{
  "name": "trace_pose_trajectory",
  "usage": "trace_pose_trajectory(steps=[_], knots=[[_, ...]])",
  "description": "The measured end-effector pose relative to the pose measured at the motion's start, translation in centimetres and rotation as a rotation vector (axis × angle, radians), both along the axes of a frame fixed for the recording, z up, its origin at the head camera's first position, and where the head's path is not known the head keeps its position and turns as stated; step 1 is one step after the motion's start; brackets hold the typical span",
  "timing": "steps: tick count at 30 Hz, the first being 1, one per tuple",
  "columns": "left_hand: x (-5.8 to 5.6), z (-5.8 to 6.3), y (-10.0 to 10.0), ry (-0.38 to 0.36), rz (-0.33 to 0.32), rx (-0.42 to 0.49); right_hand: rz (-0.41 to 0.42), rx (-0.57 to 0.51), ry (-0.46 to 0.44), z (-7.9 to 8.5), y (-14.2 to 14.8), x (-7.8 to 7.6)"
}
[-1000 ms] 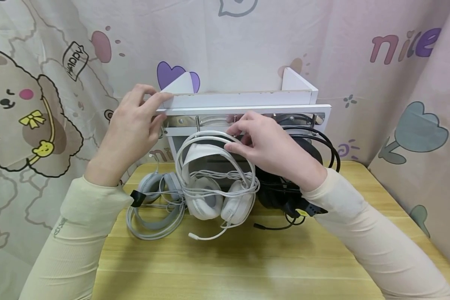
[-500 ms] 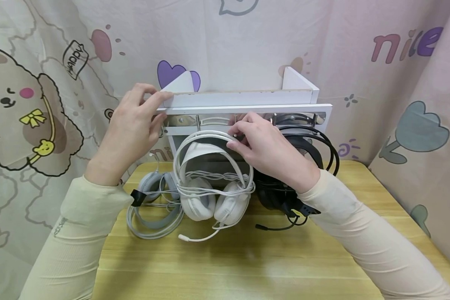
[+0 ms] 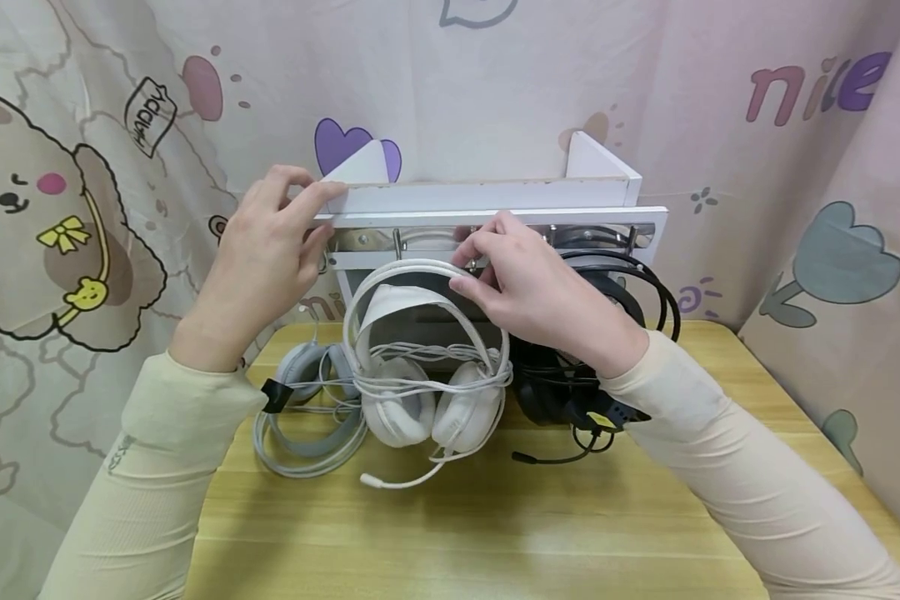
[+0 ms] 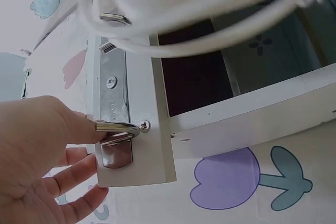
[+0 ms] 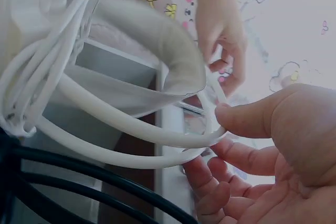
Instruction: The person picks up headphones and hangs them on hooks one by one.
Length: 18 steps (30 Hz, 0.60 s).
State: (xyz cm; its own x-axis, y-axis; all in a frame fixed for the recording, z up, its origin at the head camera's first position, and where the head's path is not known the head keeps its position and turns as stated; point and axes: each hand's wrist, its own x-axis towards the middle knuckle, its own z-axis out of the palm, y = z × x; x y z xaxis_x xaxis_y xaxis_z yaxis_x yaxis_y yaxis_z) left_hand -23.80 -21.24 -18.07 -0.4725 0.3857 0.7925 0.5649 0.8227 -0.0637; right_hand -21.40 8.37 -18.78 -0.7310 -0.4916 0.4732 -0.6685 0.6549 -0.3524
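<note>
My right hand [image 3: 543, 296] pinches the white headset [image 3: 401, 404] by its thin double headband, just in front of the hook rail [image 3: 360, 241]. In the right wrist view, thumb and fingers close around the white headband bands [image 5: 152, 135]. The headset's cable is wound across it, and its microphone boom points down-left. My left hand [image 3: 258, 250] holds the left end of the white rack [image 3: 487, 197], thumb in front and fingers over the top. In the left wrist view the left thumb lies beside an end hook [image 4: 118, 127]. Whether the headband touches a hook is hidden by the right hand.
A black headset [image 3: 547, 392] hangs at the rack's right end, close to my right forearm. A grey headset [image 3: 318, 375] with wound cable is below the rack's left end. The rack stands on a wooden table [image 3: 450, 533] before a patterned curtain [image 3: 487, 100].
The white headset has shifted slightly left and swung a little, its microphone boom now lower and further left. My right hand stays on the headband. The left hand keeps its place on the rack.
</note>
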Motion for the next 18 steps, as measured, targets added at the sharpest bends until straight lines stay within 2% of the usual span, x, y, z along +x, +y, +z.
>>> trace_pose_trajectory(steps=[7,12,18], knots=[[0.02,0.23,0.13,0.018,-0.008,0.006,-0.002,-0.015,0.011,1.05,0.52,-0.59],[0.10,0.22,0.18,0.001,0.001,0.000,0.001,0.022,0.012,0.59,0.43,-0.79],[0.12,0.17,0.25,-0.011,0.008,0.000,0.018,0.003,0.047,0.20,0.42,-0.62]])
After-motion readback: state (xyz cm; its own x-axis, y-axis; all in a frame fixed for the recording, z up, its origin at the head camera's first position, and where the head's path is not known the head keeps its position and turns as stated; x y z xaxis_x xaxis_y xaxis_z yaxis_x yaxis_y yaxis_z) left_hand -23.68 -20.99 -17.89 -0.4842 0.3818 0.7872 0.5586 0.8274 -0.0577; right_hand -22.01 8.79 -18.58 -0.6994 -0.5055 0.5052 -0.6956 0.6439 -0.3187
